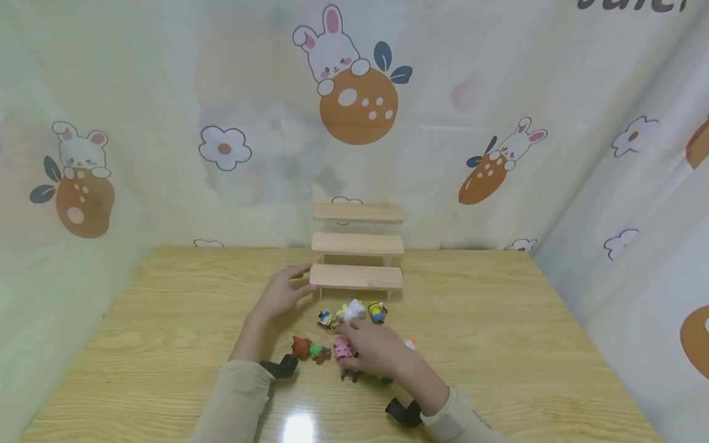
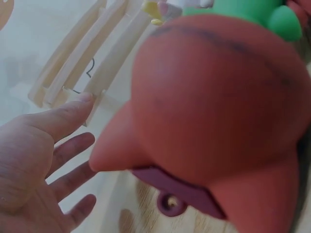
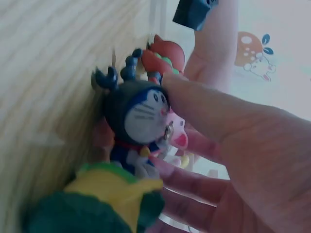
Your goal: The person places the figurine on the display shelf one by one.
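Observation:
My left hand (image 1: pixel 280 291) is at the left end of a small three-tier wooden stand (image 1: pixel 357 277), its thumb against the lowest step and its other fingers spread. In the left wrist view, a red-hooded figurine (image 2: pixel 214 102) fills the foreground, partly covering the scene. My right hand (image 1: pixel 376 347) pinches a pink pig figurine (image 1: pixel 341 349) between thumb and fingers, low on the table. Beside the thumb in the right wrist view is a dark-hooded, white-faced cat figurine (image 3: pixel 146 116). A yellow and green figurine (image 3: pixel 107 194) is nearer that camera, blurred.
Between the hands and the stand lie a blue-and-white figurine (image 1: pixel 327 319), a white figurine (image 1: pixel 352 309) and a yellow-and-blue figurine (image 1: pixel 378 312). A white figurine with an orange top (image 1: pixel 410 343) shows past my right hand. Printed curtains (image 1: pixel 266 123) hang behind the wooden table (image 1: pixel 498 332).

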Demonstrator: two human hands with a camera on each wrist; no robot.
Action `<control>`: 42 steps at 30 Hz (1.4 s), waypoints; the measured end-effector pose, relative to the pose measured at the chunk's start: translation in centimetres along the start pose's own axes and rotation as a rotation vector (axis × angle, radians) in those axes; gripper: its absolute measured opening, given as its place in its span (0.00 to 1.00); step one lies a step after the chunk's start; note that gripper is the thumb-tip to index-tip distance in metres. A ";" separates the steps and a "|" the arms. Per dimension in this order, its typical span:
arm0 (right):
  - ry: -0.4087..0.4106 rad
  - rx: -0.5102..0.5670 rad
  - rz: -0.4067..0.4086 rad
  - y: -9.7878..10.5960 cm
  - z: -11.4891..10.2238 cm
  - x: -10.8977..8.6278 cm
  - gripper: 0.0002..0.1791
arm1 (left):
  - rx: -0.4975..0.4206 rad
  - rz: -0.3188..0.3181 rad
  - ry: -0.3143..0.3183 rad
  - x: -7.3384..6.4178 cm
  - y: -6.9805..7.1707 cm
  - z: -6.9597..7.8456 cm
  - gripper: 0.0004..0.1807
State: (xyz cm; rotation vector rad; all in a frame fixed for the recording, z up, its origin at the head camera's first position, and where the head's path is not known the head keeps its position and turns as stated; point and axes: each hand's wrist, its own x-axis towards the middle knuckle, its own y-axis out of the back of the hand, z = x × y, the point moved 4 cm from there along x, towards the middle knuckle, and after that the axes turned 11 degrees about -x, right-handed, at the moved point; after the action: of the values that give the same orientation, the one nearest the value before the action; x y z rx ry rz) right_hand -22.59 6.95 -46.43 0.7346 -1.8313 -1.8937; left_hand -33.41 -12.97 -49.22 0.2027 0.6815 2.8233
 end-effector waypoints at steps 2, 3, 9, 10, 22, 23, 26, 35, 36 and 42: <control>-0.003 0.008 0.015 -0.1 -0.1 0.0 0.27 | -0.004 -0.001 0.003 -0.1 0.0 0.1 0.34; -0.003 0.004 0.024 -0.2 -0.2 0.0 0.25 | -0.005 -0.003 0.005 -0.1 0.0 0.1 0.34; -0.001 0.007 0.052 -0.4 -0.4 -0.1 0.20 | -0.043 -0.011 0.005 -0.3 -0.1 0.0 0.34; 0.001 0.010 0.053 -0.3 -0.4 -0.2 0.20 | -0.055 -0.016 0.002 -0.3 -0.1 0.0 0.35; 0.019 0.083 0.053 0.2 0.3 -0.2 0.27 | -0.107 -0.019 -0.020 0.3 -1.0 -0.6 0.38; 0.024 0.099 0.058 0.3 0.4 -0.2 0.27 | -0.111 -0.018 -0.016 0.3 -1.0 -0.7 0.38; 0.030 0.153 0.068 0.5 0.8 -0.2 0.25 | -0.111 -0.017 -0.013 0.2 -1.1 -0.7 0.38; 0.000 0.222 0.070 1.0 1.7 -0.3 0.24 | -0.083 -0.005 -0.009 0.2 -0.8 -0.8 0.37; -0.001 0.228 0.073 1.1 1.8 -0.3 0.25 | -0.081 -0.005 -0.013 0.2 -0.7 -0.7 0.37; -0.005 0.196 0.131 1.4 2.3 -0.3 0.26 | -0.085 -0.005 -0.019 0.0 -0.6 -0.7 0.37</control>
State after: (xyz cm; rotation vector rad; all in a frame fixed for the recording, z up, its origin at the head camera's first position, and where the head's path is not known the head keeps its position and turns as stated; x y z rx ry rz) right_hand -23.91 8.81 -45.01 0.6553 -2.0363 -1.6523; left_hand -33.41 -12.73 -50.18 0.2120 0.5555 2.8346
